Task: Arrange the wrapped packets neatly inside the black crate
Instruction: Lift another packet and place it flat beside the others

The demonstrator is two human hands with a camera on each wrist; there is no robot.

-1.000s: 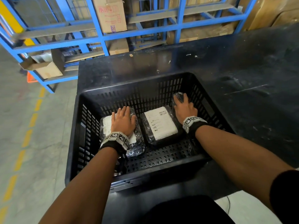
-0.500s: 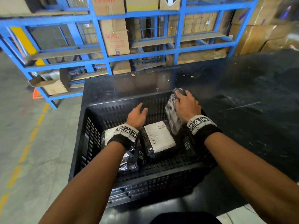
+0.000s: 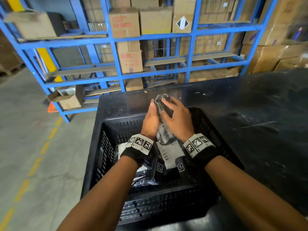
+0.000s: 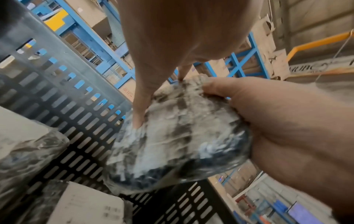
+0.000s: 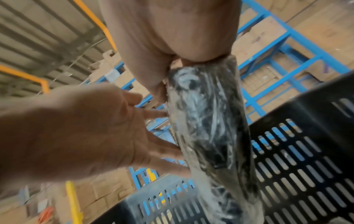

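A dark packet (image 3: pixel 164 132) in crinkled clear wrap stands on end above the black slotted crate (image 3: pixel 106 125), near its far wall. My right hand (image 3: pixel 168 109) grips its upper part, fingers curled over the top. My left hand (image 3: pixel 152 110) lies against its left side with straight fingers. The left wrist view shows the packet (image 4: pixel 182 136) held by the right hand (image 4: pixel 277 121). In the right wrist view the left hand's fingers (image 5: pixel 153 115) touch the packet (image 5: pixel 206 128). A white-labelled packet (image 3: pixel 168 154) lies on the crate floor. Another packet (image 3: pixel 123 147) is mostly hidden under my left wrist.
The crate sits at the front left corner of a black table (image 3: pixel 250 114). Blue racking (image 3: pixel 150 37) loaded with cardboard boxes stands behind it. To the left is concrete floor (image 3: pixel 25 130) with a dashed yellow line, and an open carton (image 3: pixel 68 99) sits on a low shelf.
My right hand has lifted the packet from the crate's right side up above the far wall. My left hand left the left packet and rose to touch the lifted one.
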